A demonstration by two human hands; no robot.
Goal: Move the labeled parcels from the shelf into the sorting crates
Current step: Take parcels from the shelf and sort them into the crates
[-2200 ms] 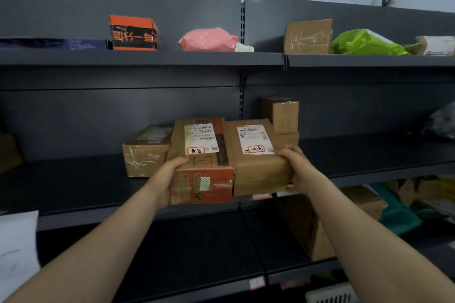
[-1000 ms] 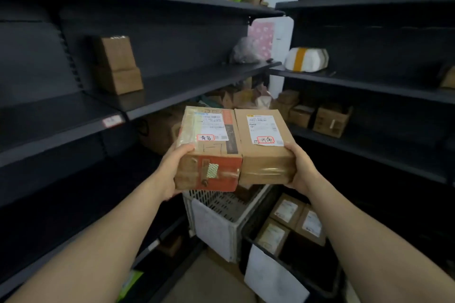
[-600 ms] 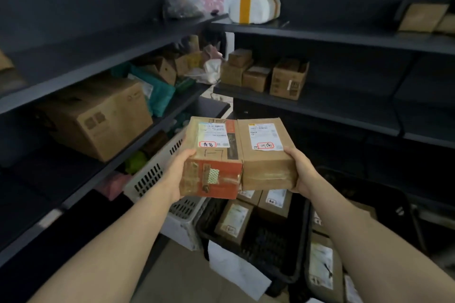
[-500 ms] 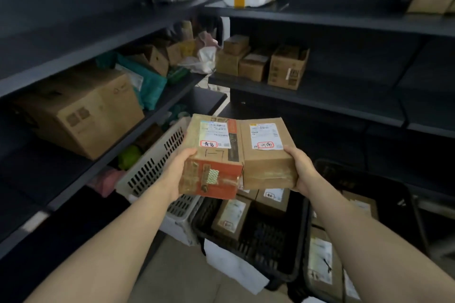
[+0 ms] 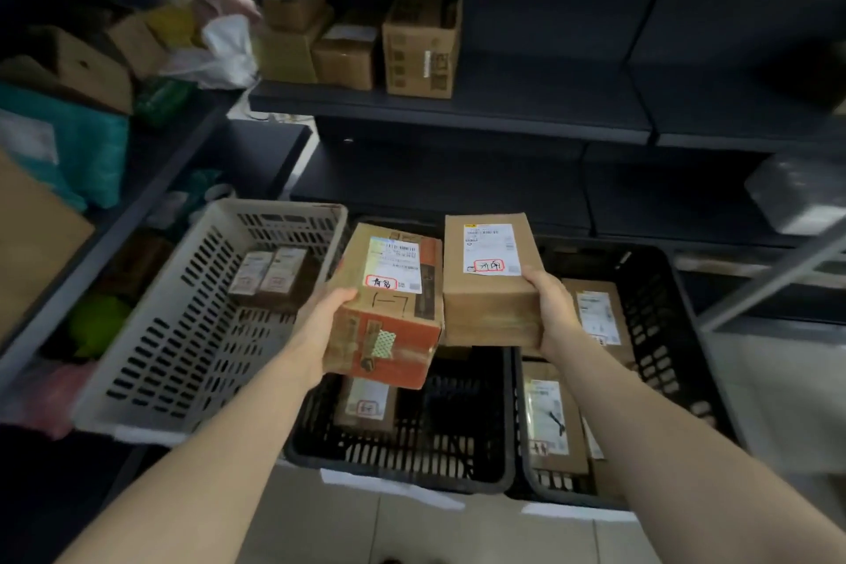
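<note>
While both labels (image 5: 397, 263) face up, probably for sorting, left hand (image 5: 327, 321) wraps fingers (image 5: 343, 295) round the orange-taped brown cardboard parcel (image 5: 393, 334), right hand (image 5: 554, 311) grips the plain brown cardboard parcel (image 5: 487, 307) at 3 o'clock.

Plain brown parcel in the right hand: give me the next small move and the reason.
Probably shift the plain brown parcel slightly right and lower it into the right black crate. The right hand grips it above that crate's left rim, labelled parcels lie inside, and a gap separates it from the orange-sided parcel in the left hand. Its mark is unreadable.
</note>
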